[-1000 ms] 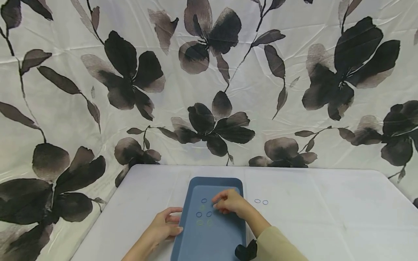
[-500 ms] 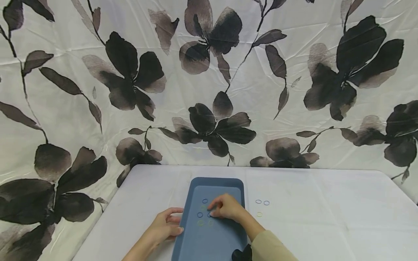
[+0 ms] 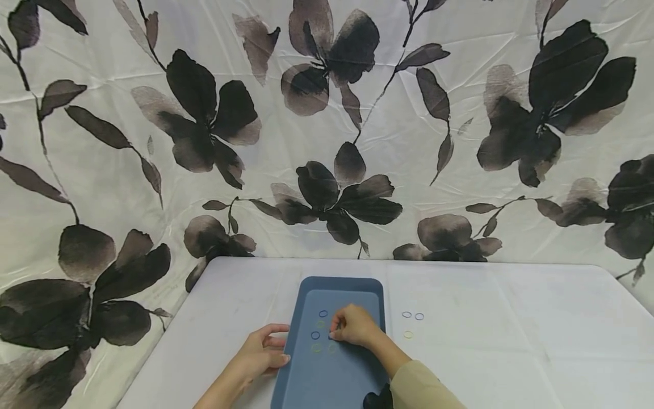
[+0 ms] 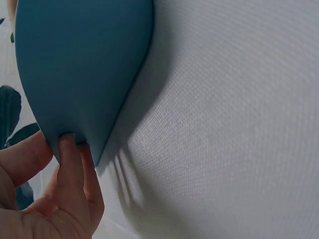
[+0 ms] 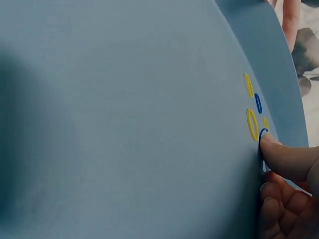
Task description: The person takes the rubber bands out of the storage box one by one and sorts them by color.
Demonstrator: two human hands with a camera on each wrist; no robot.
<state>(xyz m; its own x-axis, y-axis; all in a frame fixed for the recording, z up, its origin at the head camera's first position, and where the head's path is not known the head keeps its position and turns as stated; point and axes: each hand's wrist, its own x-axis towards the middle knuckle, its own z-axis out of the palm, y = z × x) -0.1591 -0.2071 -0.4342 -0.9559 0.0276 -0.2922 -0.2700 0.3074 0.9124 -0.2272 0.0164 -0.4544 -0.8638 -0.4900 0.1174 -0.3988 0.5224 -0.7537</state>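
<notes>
A blue tray (image 3: 352, 375) lies on the table. My left hand (image 3: 259, 353) grips its left rim, and in the left wrist view the fingertips (image 4: 68, 142) press the outer wall. Over the tray, my right hand (image 3: 356, 326) pinches at a small blue rubber band (image 5: 262, 130), the thumb right on it; the hand partly hides the band. Around it on the tray lie two more blue bands, one farther back (image 3: 319, 313) and one to the left (image 3: 311, 336), plus several yellow bands, including a near one (image 5: 248, 122). The right hand's other fingers are curled.
On the white table (image 3: 511, 341), right of the tray, lie two blue bands (image 3: 403, 314) and a yellow band (image 3: 405, 334). A dark object (image 3: 378, 397) sits below the right sleeve (image 3: 424, 386). A floral cloth (image 3: 449, 142) hangs behind the table.
My right hand has lowered slightly from the tray's upper right to a blue band, and its fingers have closed in on it. The left hand stays on the rim.
</notes>
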